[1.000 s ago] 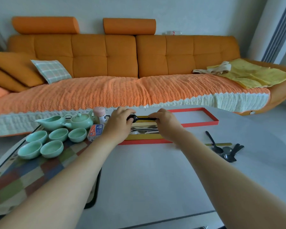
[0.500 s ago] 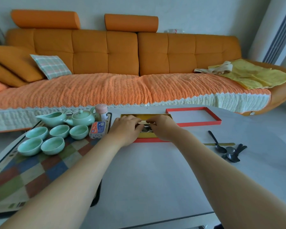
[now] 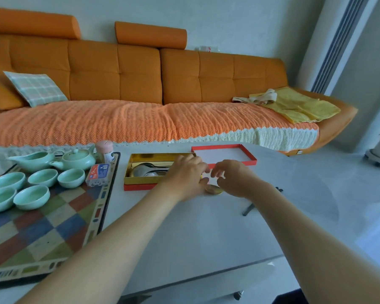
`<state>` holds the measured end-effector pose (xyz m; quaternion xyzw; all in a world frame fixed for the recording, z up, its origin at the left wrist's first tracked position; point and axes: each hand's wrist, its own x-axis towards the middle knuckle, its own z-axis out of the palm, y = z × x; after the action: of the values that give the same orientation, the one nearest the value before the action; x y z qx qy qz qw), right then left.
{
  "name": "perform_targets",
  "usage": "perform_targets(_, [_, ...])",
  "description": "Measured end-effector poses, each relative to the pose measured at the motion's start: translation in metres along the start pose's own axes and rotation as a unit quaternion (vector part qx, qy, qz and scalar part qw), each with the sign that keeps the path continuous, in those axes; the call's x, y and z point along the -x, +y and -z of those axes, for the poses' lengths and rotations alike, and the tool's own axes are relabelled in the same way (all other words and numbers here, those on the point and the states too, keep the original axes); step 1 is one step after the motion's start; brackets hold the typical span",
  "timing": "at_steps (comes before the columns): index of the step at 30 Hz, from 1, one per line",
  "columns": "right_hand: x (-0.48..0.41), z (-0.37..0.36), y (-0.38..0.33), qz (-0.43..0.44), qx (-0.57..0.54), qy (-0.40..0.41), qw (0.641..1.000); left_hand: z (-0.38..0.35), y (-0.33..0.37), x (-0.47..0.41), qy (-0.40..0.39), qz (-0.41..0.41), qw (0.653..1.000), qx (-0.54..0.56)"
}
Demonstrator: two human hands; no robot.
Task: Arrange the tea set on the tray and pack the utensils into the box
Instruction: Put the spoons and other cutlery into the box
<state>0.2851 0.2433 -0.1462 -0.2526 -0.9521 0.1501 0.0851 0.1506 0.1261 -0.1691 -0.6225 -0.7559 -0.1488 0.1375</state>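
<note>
A patterned tray [image 3: 53,233] at the left carries a mint-green teapot [image 3: 77,159], a pitcher [image 3: 31,160] and several cups [image 3: 45,176]. The gold-lined red box [image 3: 140,183] lies on the table with spoons [image 3: 147,170] inside. My left hand [image 3: 184,178] rests over the box's right end with its fingers stretched out. My right hand [image 3: 235,179] hovers just beside it, fingers loosely curled and holding nothing. A gold spoon bowl [image 3: 213,189] lies on the table between the two hands. A dark utensil handle [image 3: 248,209] shows beside my right forearm.
The red box lid [image 3: 224,153] lies open side up behind my hands. A small card packet [image 3: 98,177] and a pink-capped jar [image 3: 105,150] stand on the tray's far right. An orange sofa [image 3: 140,84] runs along the table's far side.
A second ago both hands held a black spoon over the box; it is no longer in them. Both hands have since shifted to the box's right end, over the gold spoon.
</note>
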Motion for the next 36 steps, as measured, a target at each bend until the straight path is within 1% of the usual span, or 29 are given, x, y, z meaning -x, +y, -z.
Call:
perform_targets(2, [0.008,0.002,0.014,-0.016,0.029,-0.035,0.999,-0.009,0.008,0.000,-0.047,-0.018,0.998,-0.026])
perform_targets(4, [0.013,0.002,0.026,-0.027,0.063,-0.057,0.996,-0.015,0.016,0.001,-0.073,-0.048,0.995,-0.057])
perform_targets(8, [0.011,-0.003,0.042,-0.016,0.089,-0.048,0.995,-0.020,0.027,-0.002,-0.092,-0.089,0.986,-0.104])
perform_targets(13, [0.001,-0.011,0.042,-0.010,0.070,-0.062,0.996,-0.014,0.027,-0.002,-0.079,-0.131,0.971,-0.181])
perform_targets(16, [-0.001,-0.015,0.037,-0.002,0.057,-0.053,0.997,-0.008,0.023,0.001,-0.052,-0.131,0.980,-0.138])
perform_targets(20, [0.002,-0.011,0.026,0.008,-0.001,-0.036,0.999,-0.009,0.008,-0.001,-0.015,-0.059,0.998,0.005])
perform_targets(23, [0.002,-0.007,0.020,0.013,-0.051,-0.022,0.998,0.002,0.009,0.000,0.001,-0.015,0.998,0.063])
perform_targets(25, [0.001,-0.005,0.017,0.014,-0.080,-0.015,0.997,0.014,0.006,0.002,0.011,0.039,0.994,0.105])
perform_targets(28, [-0.001,-0.004,0.009,0.021,-0.112,0.019,0.993,0.036,-0.009,0.004,0.021,0.117,0.975,0.186])
perform_targets(32, [-0.013,-0.004,-0.010,0.035,-0.145,0.054,0.987,0.061,-0.047,0.009,0.045,0.206,0.942,0.262])
perform_targets(36, [-0.036,-0.009,-0.030,0.080,-0.110,0.105,0.985,0.069,-0.081,0.016,0.086,0.265,0.899,0.337])
